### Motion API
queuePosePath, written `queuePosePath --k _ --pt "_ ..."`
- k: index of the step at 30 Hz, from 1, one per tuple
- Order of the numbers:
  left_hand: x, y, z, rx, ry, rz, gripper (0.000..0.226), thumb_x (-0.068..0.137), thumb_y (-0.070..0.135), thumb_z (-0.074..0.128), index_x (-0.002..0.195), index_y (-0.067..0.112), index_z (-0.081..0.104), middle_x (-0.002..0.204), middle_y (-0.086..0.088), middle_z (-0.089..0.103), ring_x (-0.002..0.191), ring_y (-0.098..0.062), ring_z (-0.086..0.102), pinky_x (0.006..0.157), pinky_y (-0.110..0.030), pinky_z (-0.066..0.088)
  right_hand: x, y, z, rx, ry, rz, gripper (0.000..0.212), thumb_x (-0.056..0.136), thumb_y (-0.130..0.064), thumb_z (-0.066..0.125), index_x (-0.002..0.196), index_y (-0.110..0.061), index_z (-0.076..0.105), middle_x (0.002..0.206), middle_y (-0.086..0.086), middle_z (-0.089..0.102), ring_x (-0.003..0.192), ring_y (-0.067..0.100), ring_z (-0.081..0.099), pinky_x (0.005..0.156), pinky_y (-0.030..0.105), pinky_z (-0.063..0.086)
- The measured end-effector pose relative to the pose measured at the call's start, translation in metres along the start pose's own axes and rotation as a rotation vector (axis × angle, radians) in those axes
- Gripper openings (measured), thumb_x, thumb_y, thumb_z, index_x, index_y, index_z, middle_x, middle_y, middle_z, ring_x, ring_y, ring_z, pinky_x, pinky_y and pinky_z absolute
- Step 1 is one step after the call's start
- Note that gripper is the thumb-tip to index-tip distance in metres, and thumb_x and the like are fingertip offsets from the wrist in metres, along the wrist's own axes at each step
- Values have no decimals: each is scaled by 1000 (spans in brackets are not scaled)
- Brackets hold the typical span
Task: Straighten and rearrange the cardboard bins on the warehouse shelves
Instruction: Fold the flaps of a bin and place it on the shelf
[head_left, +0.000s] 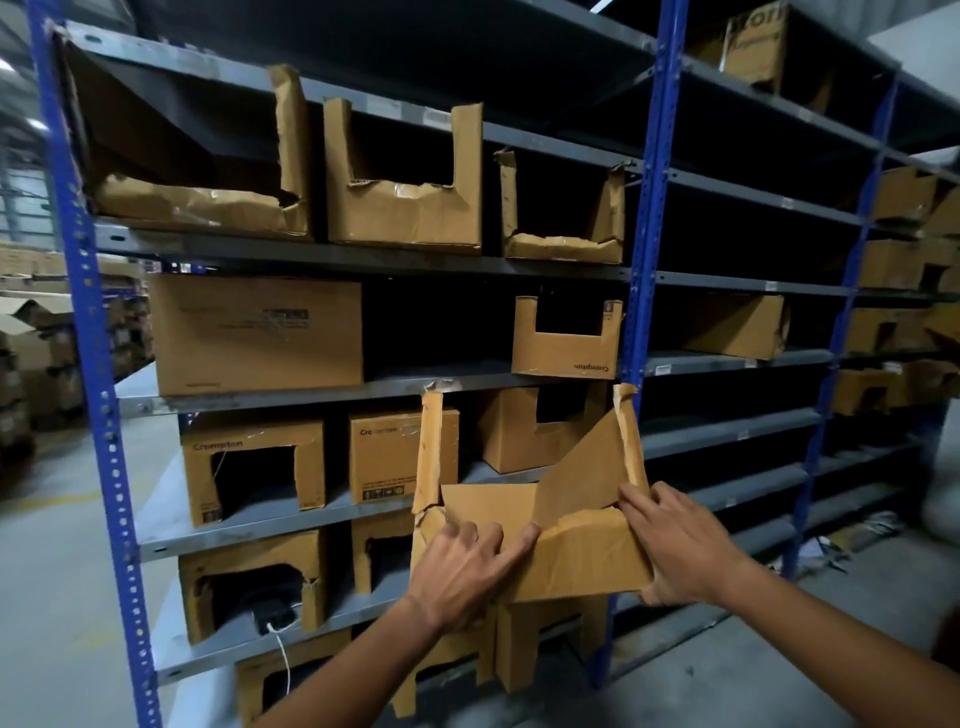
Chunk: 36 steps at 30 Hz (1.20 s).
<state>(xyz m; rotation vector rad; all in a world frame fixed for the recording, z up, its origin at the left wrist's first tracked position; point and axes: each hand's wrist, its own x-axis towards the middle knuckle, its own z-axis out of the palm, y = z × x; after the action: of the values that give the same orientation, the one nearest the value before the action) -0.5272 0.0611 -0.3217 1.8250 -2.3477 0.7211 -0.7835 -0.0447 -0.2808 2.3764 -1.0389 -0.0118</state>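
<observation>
I hold a torn, crumpled cardboard bin (576, 551) in the air in front of the blue and grey shelving (644, 249). My left hand (462, 571) grips its lower left front, fingers pressed on the creased front panel. My right hand (680, 545) clasps its right side, fingers hooked over the cut-out edge. The bin's side flaps stand up ragged, and a loose piece leans inside it. Other cut-front bins sit on the shelves: three battered ones on the upper shelf (405, 208), one marked Crompton (566, 338) at mid right, several more lower down (254, 467).
A closed carton (254, 332) fills the left of the middle shelf, with a dark gap beside it. A white cable (283, 654) hangs from a lower bin. More bins stand on the racks at right (904, 260). Stacked cartons (31, 364) are at far left on the concrete floor.
</observation>
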Motion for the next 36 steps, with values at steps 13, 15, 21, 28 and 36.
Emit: queuePosePath --k 13,15,21,28,36 --pt "2 -16 -46 194 392 62 120 45 48 87 149 22 32 90 -8 57 63 -20 56 52 -33 48 -22 4 -32 152 191 228 113 53 -67 68 142 -9 32 150 5 22 89 25 62 56 31 44" --pt "3 -22 -57 220 427 55 121 44 46 88 149 22 31 91 -9 57 64 -20 56 53 -34 49 -22 4 -39 193 298 217 112 56 -58 77 143 -9 26 149 3 18 99 24 60 65 32 52" --pt "9 -50 -94 288 519 43 109 60 33 84 149 19 24 89 -13 57 62 -22 52 53 -34 47 -5 6 -72 193 478 263 110 51 -46 87 138 0 38 150 10 26 97 27 55 62 32 56" --pt "19 -86 -109 372 502 -1 102 62 25 83 149 19 29 85 -13 55 58 -21 47 51 -34 43 36 -3 -86 171 578 304 99 55 -35 88 134 3 42 151 14 25 94 31 53 70 37 55" --pt "24 -94 -96 426 540 18 94 68 23 77 149 19 28 85 -12 55 58 -22 48 50 -32 40 61 -13 -75 284 661 337 76 59 -1 78 127 3 46 144 13 31 94 30 47 64 32 56"
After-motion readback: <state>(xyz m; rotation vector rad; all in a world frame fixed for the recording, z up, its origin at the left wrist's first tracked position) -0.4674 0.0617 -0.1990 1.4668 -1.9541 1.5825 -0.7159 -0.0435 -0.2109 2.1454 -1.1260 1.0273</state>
